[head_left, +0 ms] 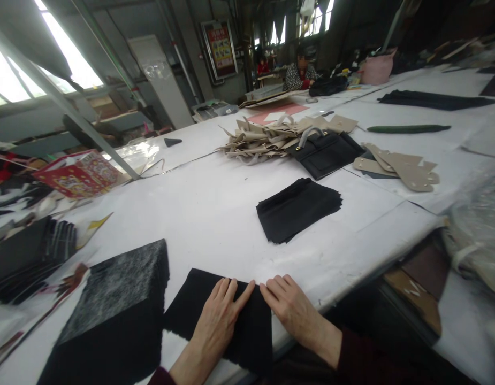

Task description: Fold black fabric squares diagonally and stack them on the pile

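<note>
cloth [253,329], black and spread flat, is seen at the near edge of the desk [191,206], with its near corner seemingly hung past that edge. the left hand [218,313] is laid palm down on it, fingers stretched to the far edge and thumb set wide toward the right; nothing is gripped by it. the right hand [294,311] is placed at the far right corner, its thumb by the cloth and its fingers beyond, over the desk; whether the corner is pinched cannot be told. just to the left, a folded sheet [114,289] is laid, its upper part mottled grey. farther off, a black stack [297,210] is set well apart, with a bag [327,154] and a heap of tan pieces [265,140] behind it. the step in hand is judged to be the flattening or squaring of the cloth along its far edge. for the next move, light, even pressure seems to be called for, with the corner guided straight by the right hand and the rest steadied by the left.
</note>
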Motion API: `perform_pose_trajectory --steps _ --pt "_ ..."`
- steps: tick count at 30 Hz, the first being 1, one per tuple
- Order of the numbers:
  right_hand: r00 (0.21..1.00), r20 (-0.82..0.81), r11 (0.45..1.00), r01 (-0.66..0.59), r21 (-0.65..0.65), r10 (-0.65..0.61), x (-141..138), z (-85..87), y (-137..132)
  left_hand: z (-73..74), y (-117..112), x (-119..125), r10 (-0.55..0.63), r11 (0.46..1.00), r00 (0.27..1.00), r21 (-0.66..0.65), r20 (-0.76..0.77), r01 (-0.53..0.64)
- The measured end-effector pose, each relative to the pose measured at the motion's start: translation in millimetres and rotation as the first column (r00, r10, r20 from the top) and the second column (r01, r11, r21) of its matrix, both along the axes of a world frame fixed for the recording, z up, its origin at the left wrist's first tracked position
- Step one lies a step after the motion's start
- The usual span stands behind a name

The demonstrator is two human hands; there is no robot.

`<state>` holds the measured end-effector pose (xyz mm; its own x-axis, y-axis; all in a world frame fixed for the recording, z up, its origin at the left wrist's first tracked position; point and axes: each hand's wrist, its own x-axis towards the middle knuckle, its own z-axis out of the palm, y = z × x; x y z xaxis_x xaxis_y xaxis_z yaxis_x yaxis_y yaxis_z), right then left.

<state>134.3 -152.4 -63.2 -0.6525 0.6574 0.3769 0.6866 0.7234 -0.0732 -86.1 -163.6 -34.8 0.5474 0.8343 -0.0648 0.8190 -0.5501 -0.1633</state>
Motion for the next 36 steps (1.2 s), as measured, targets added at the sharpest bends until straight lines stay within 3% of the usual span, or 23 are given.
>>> perform_pose_trajectory --steps 11,16,24,27,32,36 --pt "1.000 -0.022 1.000 0.001 -0.001 -0.001 0.3 1.5 -2.0 -2.6 -1.8 -0.7 -0.010 1.000 1.000 0.009 -0.029 0.010" --pt "0.997 -0.080 0.995 0.005 -0.096 -0.013 7.2 2.2 -5.9 -3.3 -1.8 -1.0 -0.010 1.000 1.000 -0.003 -0.027 0.010" --pt "0.900 -0.355 0.933 0.131 -0.335 -0.254 13.6 3.7 -11.1 -2.4 -2.6 0.1 -0.007 1.000 0.999 0.010 -0.034 0.007" --pt "0.923 -0.289 0.928 0.149 -0.341 -0.255 8.4 5.9 -9.1 -2.5 -2.8 0.3 -0.008 1.000 0.999 0.018 -0.036 0.008" --pt "0.988 -0.044 0.970 0.136 -0.201 -0.148 1.8 8.0 -9.5 -2.6 -2.9 0.6 -0.013 1.000 0.999 0.026 -0.048 0.015" --pt "0.990 -0.014 0.976 0.136 -0.168 -0.140 2.1 9.3 -10.8 -3.5 -3.7 -0.5 -0.004 1.000 0.999 0.000 -0.034 0.004"
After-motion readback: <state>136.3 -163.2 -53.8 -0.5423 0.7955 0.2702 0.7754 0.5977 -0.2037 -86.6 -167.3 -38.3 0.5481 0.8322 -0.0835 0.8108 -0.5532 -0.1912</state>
